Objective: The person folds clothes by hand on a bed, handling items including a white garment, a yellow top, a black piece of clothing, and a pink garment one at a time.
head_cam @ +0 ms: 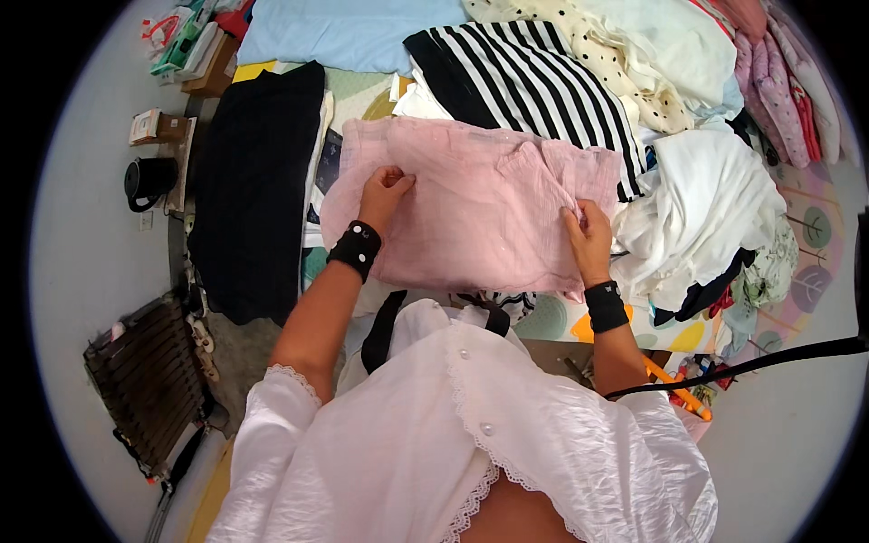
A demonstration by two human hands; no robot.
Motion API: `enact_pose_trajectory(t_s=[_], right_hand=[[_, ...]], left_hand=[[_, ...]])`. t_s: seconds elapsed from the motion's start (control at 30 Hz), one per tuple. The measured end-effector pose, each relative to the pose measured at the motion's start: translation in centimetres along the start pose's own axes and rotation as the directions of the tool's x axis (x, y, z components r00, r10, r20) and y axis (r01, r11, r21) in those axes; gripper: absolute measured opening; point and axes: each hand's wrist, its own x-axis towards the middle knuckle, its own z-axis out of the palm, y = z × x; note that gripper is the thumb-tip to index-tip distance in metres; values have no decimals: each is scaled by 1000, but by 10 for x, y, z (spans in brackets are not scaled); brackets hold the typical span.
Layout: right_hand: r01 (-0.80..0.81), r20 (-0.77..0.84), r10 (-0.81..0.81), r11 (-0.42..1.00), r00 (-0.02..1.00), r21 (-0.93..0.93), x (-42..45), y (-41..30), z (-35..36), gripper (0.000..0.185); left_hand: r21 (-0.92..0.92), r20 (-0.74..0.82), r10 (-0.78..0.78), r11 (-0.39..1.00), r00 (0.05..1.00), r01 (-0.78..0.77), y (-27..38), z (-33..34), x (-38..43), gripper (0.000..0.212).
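Note:
A thin pink garment (468, 210), folded into a wide rectangle, lies before me, its near edge close to my body. My left hand (384, 198) pinches the cloth near its left side. At the right side, my right hand (589, 239) grips the edge between thumb and fingers. Gathered seams show on the upper right of the pink cloth. Just beyond it is a black-and-white striped garment (523, 78). Folded black cloth (261, 183) sits to the left, and a rumpled white garment (699, 203) to the right. Black bands circle both my wrists.
Light blue cloth (353, 30) and a cream dotted fabric (631, 88) lie at the far side. Pink padded clothing (781, 95) is heaped far right. A black mug (151, 182) and boxes stand left. A black strap (747, 366) crosses at right.

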Motion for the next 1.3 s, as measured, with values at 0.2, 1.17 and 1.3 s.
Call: enact_pose_trajectory(t_s=[0.2,1.17,1.3], right_hand=[[-49,13,49,997,999,64,-5,12,-6,21],[-423,489,178,785,854,453,-41,2,-26,10],[-579,610,165,573,775,580,-47,17,-39,12]], left_hand=[[-43,-97,76,996,992,-80,-2,-1,1,20],[-158,473,83,987,877,-8,51,11,-118,5],[-145,575,20,986,818,78,54,9,-131,5]])
